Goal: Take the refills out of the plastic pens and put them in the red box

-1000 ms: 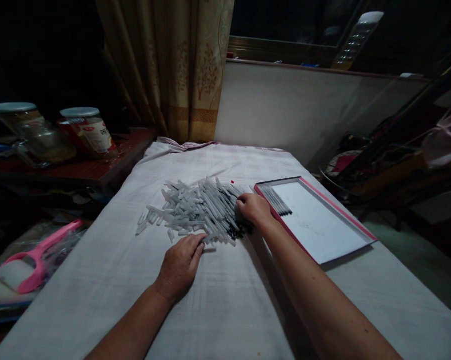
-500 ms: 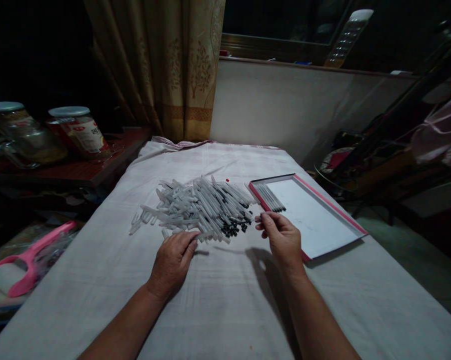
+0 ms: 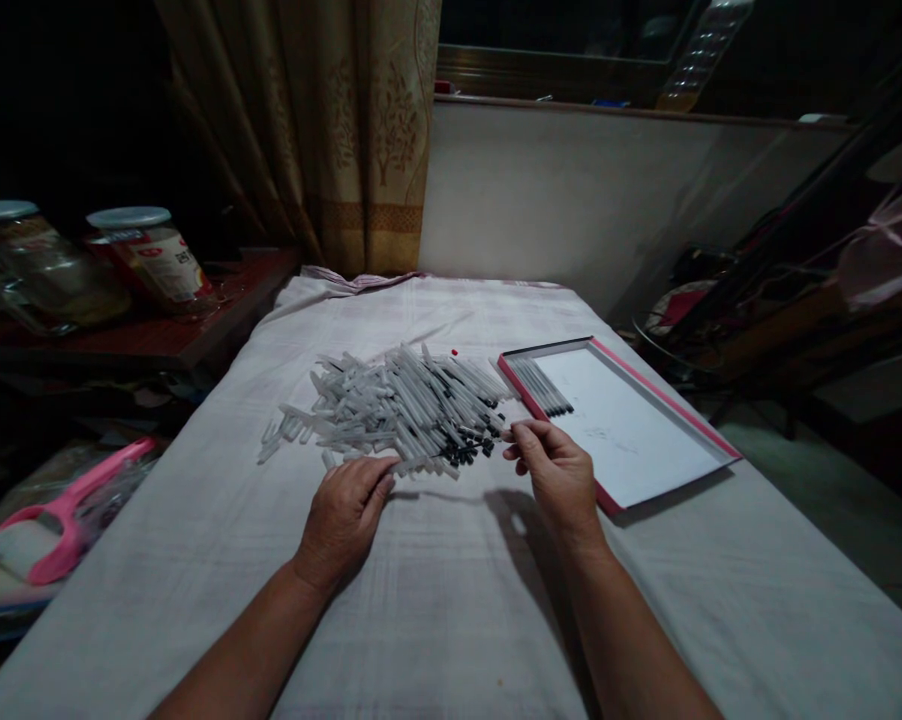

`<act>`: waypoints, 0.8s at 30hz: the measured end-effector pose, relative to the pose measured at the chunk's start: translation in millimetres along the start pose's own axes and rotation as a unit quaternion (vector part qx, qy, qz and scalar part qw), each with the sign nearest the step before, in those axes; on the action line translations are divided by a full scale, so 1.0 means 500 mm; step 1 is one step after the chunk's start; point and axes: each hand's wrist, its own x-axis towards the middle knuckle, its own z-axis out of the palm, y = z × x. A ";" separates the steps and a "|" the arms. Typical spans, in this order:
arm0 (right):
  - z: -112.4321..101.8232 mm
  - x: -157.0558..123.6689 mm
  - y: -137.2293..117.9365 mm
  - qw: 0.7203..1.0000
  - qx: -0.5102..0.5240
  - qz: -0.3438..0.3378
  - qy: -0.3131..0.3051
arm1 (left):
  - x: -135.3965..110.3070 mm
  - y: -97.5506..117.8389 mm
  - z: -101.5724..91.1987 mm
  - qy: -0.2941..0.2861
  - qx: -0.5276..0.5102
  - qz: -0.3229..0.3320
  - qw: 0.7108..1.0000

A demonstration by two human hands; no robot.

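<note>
A heap of translucent pen parts (image 3: 361, 405), long barrels and shorter caps, lies in front of my hands, black ends gathered on its right side. My left hand (image 3: 350, 500) is closed at the heap's near edge, thumb and fingers pinching a translucent pen (image 3: 410, 466), most of it hidden or blending into the heap. Just right of the heap, my right hand (image 3: 556, 470) is pinched at the fingertips on a small pale piece too hidden to name. Beside that hand lies a shallow red-edged box lid (image 3: 672, 395), with several pens (image 3: 541, 388) lined up along its left side.
A tiny red piece (image 3: 455, 352) sits behind the heap on the white tablecloth (image 3: 398, 620). On the left stand a dark red side table (image 3: 218, 335) with jars (image 3: 155, 260) and a pink-handled item (image 3: 68, 510). A curtain (image 3: 361, 140) and wall (image 3: 526, 190) are behind.
The view has shifted slightly. My right hand has moved a little left, nearer the heap; my left hand stays at its near edge, still pinching.
</note>
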 end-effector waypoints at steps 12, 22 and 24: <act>-0.011 0.001 0.000 1.000 0.015 -0.007 0.025 | 0.002 0.001 0.000 0.004 0.015 0.015 1.000; 0.027 -0.030 0.021 0.998 -0.002 0.001 -0.067 | 0.007 0.020 -0.012 -0.012 0.007 0.052 0.999; 0.043 -0.041 0.031 0.990 -0.014 -0.016 -0.139 | 0.008 0.024 -0.014 -0.010 0.001 0.063 0.998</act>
